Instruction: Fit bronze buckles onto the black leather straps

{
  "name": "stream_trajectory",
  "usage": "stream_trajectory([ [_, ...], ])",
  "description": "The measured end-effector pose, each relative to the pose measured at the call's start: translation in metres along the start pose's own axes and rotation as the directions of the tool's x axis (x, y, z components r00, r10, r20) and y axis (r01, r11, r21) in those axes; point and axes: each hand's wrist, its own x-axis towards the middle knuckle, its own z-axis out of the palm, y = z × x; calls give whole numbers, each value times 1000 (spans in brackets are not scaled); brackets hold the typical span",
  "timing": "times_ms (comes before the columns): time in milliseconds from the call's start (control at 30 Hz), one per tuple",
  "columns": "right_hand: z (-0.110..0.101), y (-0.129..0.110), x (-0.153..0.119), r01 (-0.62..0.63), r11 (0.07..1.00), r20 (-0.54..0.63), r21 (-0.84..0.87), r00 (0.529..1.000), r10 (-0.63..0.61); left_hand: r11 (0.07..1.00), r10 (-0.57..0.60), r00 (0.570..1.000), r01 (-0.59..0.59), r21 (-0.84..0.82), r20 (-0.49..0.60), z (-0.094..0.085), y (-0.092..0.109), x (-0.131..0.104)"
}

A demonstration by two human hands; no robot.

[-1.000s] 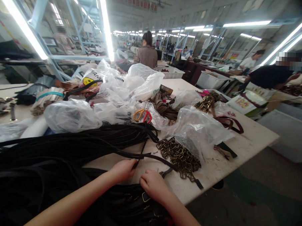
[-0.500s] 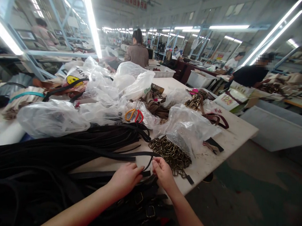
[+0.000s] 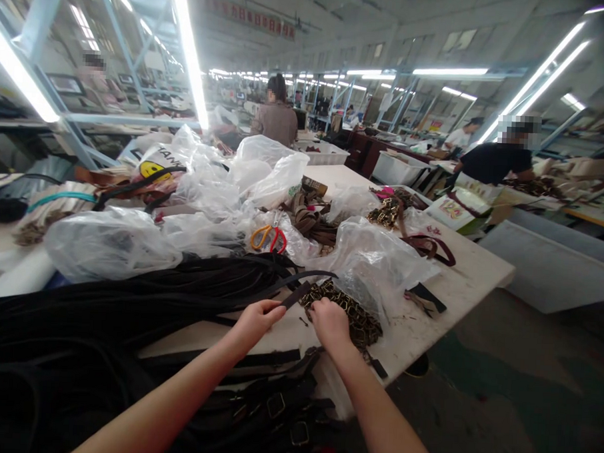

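Observation:
My left hand is closed on a short dark strap, whose free end points up and right toward the buckles. My right hand is at the near left edge of a pile of brass-coloured metal buckles; its fingers are pinched together, and what they hold, if anything, is too small to name. Long black straps lie in a thick bundle on the left. Nearer to me, below both hands, are black straps with buckles on them.
Scissors with orange and red handles lie beyond the straps, among clear plastic bags. The white table's edge runs along the right. Grey bins stand beyond it, and a person in black works at the back right.
My left hand has lifted a short strap up and toward the buckles. My right hand has moved slightly up and right, off the thin strap, to the pile. The view has tilted slightly.

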Motion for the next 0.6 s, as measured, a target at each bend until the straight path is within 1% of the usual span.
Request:
stream_trajectory([
  [67,7,-7,8,14,997,44,-80,999,-10,1000,8,1000,-8,5,29,1,0,-4],
  [200,17,-14,16,20,997,59,-73,998,-16,999,41,999,-41,-18,7,3,-5,-12],
  [333,12,-11,13,30,998,50,-55,998,-28,994,-1,1000,3,-110,20,3,-7,-15],
  [367,9,-10,10,27,1000,29,-12,999,-27,992,-4,1000,6,-129,13,3,-7,-15],
  [400,5,-9,6,21,996,9,82,1000,-21,991,0,1000,0,-136,0,3,-6,-14],
  [433,2,-9,2,7,973,-2,232,1000,-6,991,9,1000,-11,-132,-16,3,-5,-14],
  [467,-1,-10,-3,-19,903,13,428,1000,14,993,20,999,-23,-115,-29,3,-4,-14],
  [500,-4,-12,-8,-60,771,58,634,998,30,996,26,999,-29,-89,-36,3,-3,-13],
  [533,-6,-15,-14,-118,587,128,801,991,26,998,29,999,-31,-62,-34,4,-2,-14],
  [567,-8,-19,-20,-189,394,207,899,978,-2,999,30,999,-31,-40,-23,4,0,-14],
  [600,-10,-24,-25,-259,220,274,941,961,-40,999,28,1000,-28,-27,-6,4,1,-15],
])
